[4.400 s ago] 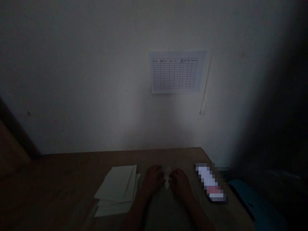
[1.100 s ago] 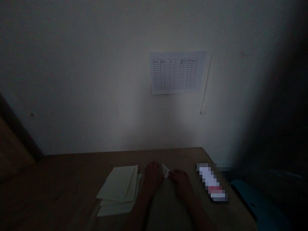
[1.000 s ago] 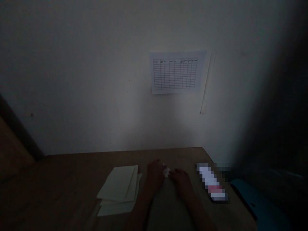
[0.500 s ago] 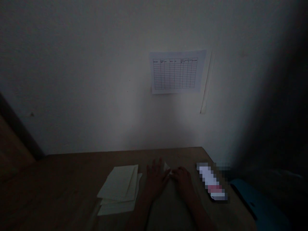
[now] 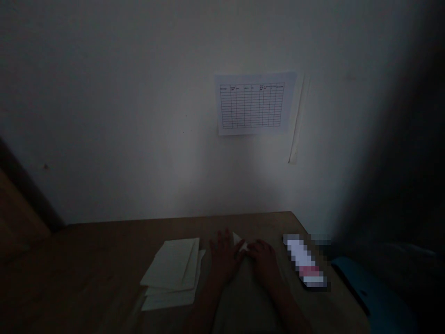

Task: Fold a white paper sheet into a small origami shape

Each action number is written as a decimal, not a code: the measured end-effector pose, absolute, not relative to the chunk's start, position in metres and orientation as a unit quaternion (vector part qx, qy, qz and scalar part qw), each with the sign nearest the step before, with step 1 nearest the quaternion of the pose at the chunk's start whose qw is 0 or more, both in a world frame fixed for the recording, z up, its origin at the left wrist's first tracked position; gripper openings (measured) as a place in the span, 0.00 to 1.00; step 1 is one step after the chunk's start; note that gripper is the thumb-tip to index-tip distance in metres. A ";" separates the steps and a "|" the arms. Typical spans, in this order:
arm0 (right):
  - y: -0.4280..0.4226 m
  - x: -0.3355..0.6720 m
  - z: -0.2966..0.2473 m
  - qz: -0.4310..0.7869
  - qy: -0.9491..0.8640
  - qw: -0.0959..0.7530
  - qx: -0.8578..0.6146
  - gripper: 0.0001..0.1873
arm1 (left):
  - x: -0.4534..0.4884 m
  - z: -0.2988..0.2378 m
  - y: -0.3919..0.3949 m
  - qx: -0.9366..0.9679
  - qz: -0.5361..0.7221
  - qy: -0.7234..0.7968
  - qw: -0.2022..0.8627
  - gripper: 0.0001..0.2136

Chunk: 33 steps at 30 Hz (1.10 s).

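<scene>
The scene is very dim. My left hand (image 5: pixel 224 255) lies flat on the wooden table (image 5: pixel 104 260) with its fingers stretched out, pressing on a small white folded paper (image 5: pixel 239 241). Only a corner of that paper shows between my hands. My right hand (image 5: pixel 263 257) rests beside it with curled fingers whose tips touch the paper's right edge. A loose stack of white sheets (image 5: pixel 174 271) lies just left of my left hand.
A phone with a lit, blurred screen (image 5: pixel 305 268) lies to the right of my right hand. A blue object (image 5: pixel 368 292) sits past the table's right edge. On the wall behind hangs a printed table sheet (image 5: pixel 255 104).
My left hand has opened from a curled grip and now lies flat on the small paper. The paper sits lower against the table. My right hand has barely moved.
</scene>
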State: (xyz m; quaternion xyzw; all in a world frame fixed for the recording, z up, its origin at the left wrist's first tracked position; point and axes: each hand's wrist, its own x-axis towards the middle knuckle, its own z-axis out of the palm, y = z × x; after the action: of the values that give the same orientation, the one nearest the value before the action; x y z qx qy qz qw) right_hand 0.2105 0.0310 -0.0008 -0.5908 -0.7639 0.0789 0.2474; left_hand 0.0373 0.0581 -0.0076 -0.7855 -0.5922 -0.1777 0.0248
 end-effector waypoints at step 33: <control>0.034 0.213 -0.005 0.087 -0.763 0.243 -0.593 0.26 | 0.035 0.001 0.066 -0.754 -0.129 -0.644 0.019 0.21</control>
State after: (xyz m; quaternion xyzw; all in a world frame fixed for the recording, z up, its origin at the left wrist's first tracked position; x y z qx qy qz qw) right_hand 0.2134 0.0337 -0.0053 -0.5931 -0.7627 0.0870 0.2428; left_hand 0.0351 0.0657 0.0013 -0.7542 -0.6437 -0.1288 0.0189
